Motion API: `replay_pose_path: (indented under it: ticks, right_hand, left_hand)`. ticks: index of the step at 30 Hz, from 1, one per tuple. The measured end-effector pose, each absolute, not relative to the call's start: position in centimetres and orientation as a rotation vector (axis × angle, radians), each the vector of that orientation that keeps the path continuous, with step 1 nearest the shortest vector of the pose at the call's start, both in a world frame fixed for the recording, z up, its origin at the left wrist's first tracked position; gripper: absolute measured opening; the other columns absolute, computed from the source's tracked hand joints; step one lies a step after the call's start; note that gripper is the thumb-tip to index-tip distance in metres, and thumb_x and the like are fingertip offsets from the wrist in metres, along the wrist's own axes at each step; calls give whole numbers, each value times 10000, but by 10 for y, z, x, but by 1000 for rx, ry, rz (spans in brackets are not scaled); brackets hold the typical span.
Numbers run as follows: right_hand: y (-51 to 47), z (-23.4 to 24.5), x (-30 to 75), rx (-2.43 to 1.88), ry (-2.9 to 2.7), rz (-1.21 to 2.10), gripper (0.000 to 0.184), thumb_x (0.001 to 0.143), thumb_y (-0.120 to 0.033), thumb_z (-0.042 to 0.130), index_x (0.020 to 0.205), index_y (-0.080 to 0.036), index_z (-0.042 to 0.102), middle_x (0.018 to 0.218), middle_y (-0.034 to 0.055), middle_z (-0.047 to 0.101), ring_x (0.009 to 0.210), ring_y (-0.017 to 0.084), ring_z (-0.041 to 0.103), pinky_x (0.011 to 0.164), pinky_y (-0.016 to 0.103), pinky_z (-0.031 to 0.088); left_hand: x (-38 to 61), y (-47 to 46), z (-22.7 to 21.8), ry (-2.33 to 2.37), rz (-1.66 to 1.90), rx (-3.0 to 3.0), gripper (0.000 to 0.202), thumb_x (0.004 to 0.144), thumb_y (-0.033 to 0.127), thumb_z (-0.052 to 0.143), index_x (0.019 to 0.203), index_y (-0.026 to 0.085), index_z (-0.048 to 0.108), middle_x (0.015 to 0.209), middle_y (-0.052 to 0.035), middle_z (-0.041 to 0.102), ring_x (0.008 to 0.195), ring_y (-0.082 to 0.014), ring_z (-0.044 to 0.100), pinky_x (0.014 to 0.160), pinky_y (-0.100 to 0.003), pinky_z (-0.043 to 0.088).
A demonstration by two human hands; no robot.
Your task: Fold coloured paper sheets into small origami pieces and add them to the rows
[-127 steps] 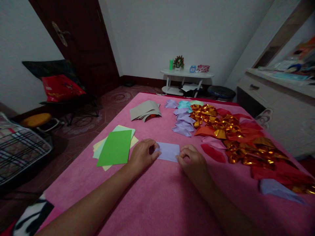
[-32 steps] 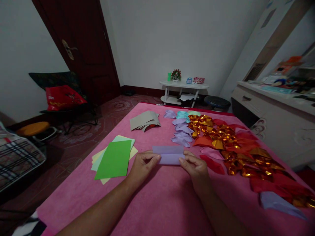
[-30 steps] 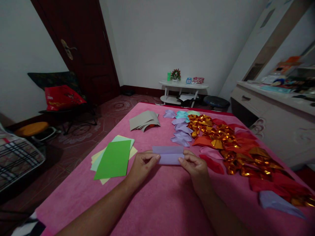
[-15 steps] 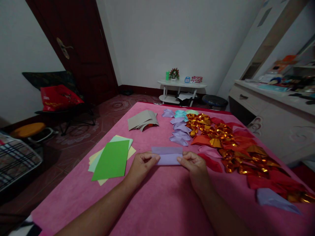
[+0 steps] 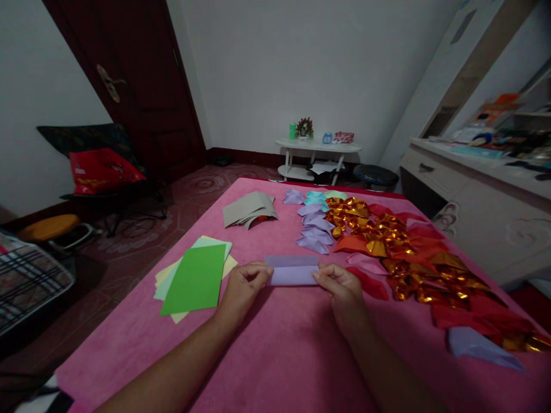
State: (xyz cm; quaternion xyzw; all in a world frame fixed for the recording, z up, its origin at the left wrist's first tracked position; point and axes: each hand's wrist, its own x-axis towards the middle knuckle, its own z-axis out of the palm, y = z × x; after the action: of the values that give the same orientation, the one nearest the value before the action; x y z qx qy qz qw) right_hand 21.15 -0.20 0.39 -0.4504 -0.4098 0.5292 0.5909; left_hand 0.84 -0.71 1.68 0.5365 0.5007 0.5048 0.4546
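Observation:
A folded sheet of lilac paper is held level above the pink-covered table, a crease running along its length. My left hand pinches its left end between thumb and fingers. At the right end, my right hand grips it the same way, thumb on top. Left of my left hand lies a fanned stack of coloured paper with a green sheet uppermost. Beyond my hands sit several folded lilac paper pieces, and a red folded piece is close to my right hand.
Shiny gold folded papers cover the table's right side among red and pink ones. Grey sheets lie at the back left. Behind the table stand a small white table and a dark round stool. A dresser is at right.
The lilac paper has shifted very slightly away from me, and its near flap looks flatter. My left thumb has slid a little toward the paper's left end.

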Motion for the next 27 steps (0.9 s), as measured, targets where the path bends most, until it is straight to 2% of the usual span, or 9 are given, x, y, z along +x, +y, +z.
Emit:
replay_pose_path:
  ticks: [9, 13, 19, 27]
  right_hand:
    - [-5, 12, 209, -1156, -1112, 1152, 161, 668, -300, 699, 641, -164, 618, 594, -29, 547, 592, 120, 490, 576, 216, 362]
    - [-5, 12, 209, -1149, -1109, 1152, 155, 682, -306, 688, 670, -157, 647, 648, -14, 581, 635, 132, 524, 609, 222, 389]
    - [-5, 12, 209, -1170, -1065, 1121, 132, 648, -263, 708, 590, -158, 652, 738, 19, 651, 729, 166, 580, 700, 252, 432]
    - [-2, 9, 209, -1185, -1028, 1117, 140, 631, -258, 718, 563, -160, 644, 732, 35, 683, 718, 182, 599, 684, 269, 451]
  left_hand:
    - [2, -6, 15, 1243, 1246, 1354, 216, 754, 268, 638, 582, 146, 682, 694, -20, 617, 709, -143, 535, 661, -222, 391]
    - [2, -5, 15, 1246, 1246, 1337, 206, 762, 273, 632, 613, 148, 701, 733, -25, 635, 731, -148, 545, 676, -225, 398]
    - [3, -5, 14, 1266, 1243, 1318, 196, 746, 291, 649, 638, 143, 717, 743, -33, 657, 747, -159, 566, 672, -226, 413]
    - [3, -3, 9, 1307, 1250, 1329, 180, 720, 283, 666, 623, 138, 711, 655, -19, 651, 643, -130, 557, 599, -205, 412]
